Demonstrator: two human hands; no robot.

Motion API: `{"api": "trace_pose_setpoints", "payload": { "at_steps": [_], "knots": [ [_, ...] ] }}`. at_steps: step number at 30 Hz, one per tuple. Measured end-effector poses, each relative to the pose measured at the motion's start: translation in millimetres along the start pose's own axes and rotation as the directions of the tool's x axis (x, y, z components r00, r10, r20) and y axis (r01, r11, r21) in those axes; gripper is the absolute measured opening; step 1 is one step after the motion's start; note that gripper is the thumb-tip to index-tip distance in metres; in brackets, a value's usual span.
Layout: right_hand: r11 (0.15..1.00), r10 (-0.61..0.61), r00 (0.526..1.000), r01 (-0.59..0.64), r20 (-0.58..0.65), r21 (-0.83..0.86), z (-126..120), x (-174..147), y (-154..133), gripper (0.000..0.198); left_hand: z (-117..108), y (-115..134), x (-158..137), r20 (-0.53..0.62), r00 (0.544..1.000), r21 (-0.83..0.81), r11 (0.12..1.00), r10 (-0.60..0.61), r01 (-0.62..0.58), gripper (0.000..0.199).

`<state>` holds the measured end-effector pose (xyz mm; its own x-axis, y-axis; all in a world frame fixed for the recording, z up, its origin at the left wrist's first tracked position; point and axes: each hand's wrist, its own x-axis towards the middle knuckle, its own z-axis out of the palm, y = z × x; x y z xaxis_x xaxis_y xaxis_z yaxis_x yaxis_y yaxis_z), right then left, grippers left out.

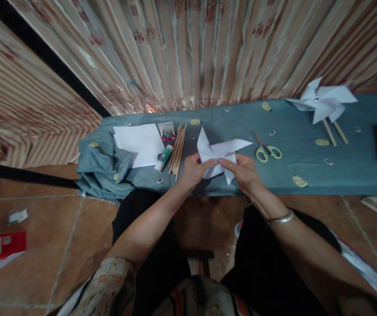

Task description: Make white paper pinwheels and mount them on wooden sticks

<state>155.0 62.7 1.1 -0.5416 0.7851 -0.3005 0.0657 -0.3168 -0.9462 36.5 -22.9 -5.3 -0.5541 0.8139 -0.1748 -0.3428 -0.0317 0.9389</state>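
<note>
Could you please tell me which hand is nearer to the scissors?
The right hand: the scissors lie ahead of it and to its right. The left hand is farther away, holding the opposite side of the white paper pinwheel.

your single view comes from your head, looking forward and steeply down past your legs (257, 250) to the surface (296, 153). it sits close enough that both forearms (155, 215) run up from the lower part of the wide frame, your left hand (195, 169) and right hand (245, 169) near the centre. a curtain (188, 52) fills the top; tiled floor (43, 250) shows at both lower sides.
</note>
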Motion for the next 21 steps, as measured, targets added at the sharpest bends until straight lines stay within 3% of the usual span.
{"api": "trace_pose_setpoints", "payload": {
  "at_steps": [8,21],
  "knots": [
    [0.997,0.030,0.999,-0.033,0.042,0.073,0.5,-3.1,-2.0,0.039,-2.5,-0.1,-0.5,0.015,1.000,-0.006,1.000,-0.018,0.018,0.038],
    [0.999,-0.023,1.000,0.024,0.014,-0.022,1.2,-1.5,2.5,0.032,-4.9,-3.0,2.4,-0.040,0.999,0.094,0.995,0.020,-0.016,0.033]
  ]
}}
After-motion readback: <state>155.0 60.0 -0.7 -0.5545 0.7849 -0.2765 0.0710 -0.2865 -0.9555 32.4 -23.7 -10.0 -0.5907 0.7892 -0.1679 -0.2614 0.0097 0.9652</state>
